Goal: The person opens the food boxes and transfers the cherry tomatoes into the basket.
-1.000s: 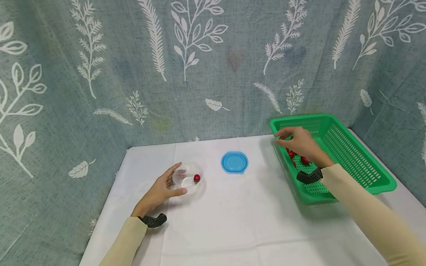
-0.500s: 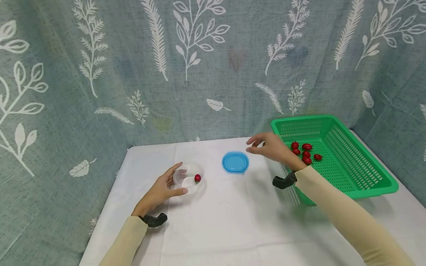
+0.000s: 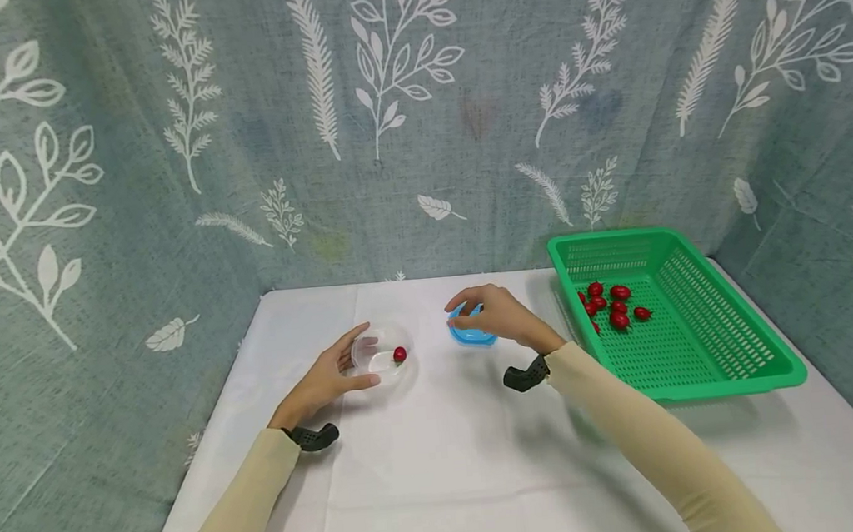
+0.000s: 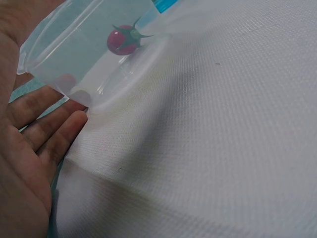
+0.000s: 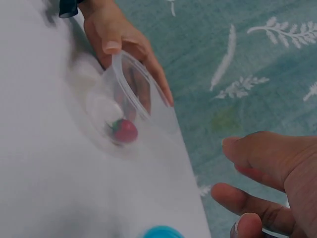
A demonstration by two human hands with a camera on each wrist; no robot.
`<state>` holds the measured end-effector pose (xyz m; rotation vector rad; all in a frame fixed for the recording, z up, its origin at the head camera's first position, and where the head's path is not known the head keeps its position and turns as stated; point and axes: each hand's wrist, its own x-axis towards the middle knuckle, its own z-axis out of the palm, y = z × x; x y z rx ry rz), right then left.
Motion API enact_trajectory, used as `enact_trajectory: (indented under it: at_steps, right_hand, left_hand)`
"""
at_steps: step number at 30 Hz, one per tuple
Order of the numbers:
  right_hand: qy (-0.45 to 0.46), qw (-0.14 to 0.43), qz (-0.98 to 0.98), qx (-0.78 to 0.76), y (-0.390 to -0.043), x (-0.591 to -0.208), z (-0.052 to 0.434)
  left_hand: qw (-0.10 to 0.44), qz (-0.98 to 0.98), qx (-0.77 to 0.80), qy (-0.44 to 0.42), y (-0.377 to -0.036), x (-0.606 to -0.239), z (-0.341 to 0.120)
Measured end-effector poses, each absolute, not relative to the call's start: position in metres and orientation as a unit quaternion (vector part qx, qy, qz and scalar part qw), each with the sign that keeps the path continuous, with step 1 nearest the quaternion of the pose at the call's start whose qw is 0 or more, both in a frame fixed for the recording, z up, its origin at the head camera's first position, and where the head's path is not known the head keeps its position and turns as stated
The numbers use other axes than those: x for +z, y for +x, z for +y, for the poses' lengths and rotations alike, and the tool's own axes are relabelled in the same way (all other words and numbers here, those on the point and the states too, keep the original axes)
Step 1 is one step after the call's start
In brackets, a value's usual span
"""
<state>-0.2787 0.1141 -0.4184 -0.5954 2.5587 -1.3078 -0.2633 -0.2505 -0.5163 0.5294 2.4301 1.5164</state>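
My left hand (image 3: 333, 372) holds a clear plastic tub (image 3: 372, 337) from its left side, thumb on the near side and fingers round the back. Inside the tub lies one red cherry tomato (image 4: 124, 40) with a green stem top. Over a shallow blue lid (image 3: 473, 339) hovers my right hand (image 3: 501, 314), partly covering it. In the right wrist view, background shows between its bent fingers (image 5: 237, 198) and thumb, and no object is visible there. That view also shows the tub's rim near the left thumb.
A green slotted basket (image 3: 704, 353) stands at the right of the white-covered table (image 3: 427, 466). Several cherry tomatoes (image 3: 620, 319) lie in its left part. Grey-green leaf-patterned cloth (image 3: 393, 218) hangs behind and beside the table.
My right hand has moved left from over the green basket to above the blue lid, uncovering the basket's tomatoes. My left hand and the tub have stayed in place.
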Motion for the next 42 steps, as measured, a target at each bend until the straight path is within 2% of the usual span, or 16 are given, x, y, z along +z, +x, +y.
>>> enact_trajectory:
  at_steps: [15,25,32,37,42]
  right_hand:
    - [-0.24,0.156,0.843,-0.456,-0.28,-0.446,0.055]
    - [-0.249,0.137,0.877,-0.388,-0.282,-0.46,0.02]
    - [-0.25,0.152,0.915,-0.278,-0.285,-0.456,0.003]
    - [-0.223,0.183,0.918,-0.27,-0.284,-0.449,-0.003]
    - [-0.202,0.177,0.925,-0.269,-0.284,-0.443,-0.01]
  left_hand:
    - [0.117,0.828,0.521,0.17,-0.263,-0.517,-0.249]
    - [0.122,0.826,0.523,0.17,-0.264,-0.52,-0.25]
    - [0.119,0.825,0.524,0.176,-0.265,-0.519,-0.25]
    - [0.118,0.827,0.522,0.176,-0.265,-0.519,-0.25]
    - [0.112,0.828,0.521,0.173,-0.264,-0.517,-0.251]
